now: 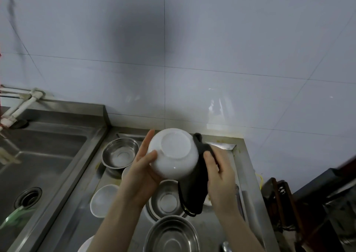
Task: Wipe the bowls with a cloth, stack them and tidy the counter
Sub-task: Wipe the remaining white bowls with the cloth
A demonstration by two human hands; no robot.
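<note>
Head view: white bowl (173, 152) upturned, gripped in left hand (142, 167); right hand (219, 171) clutching black cloth (194, 186). Recommend rotating bowl against cloth, keeping above counter (248, 165).

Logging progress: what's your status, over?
Left hand grips white bowl, base up. Right hand presses black cloth against it. Nothing blocking.
</note>
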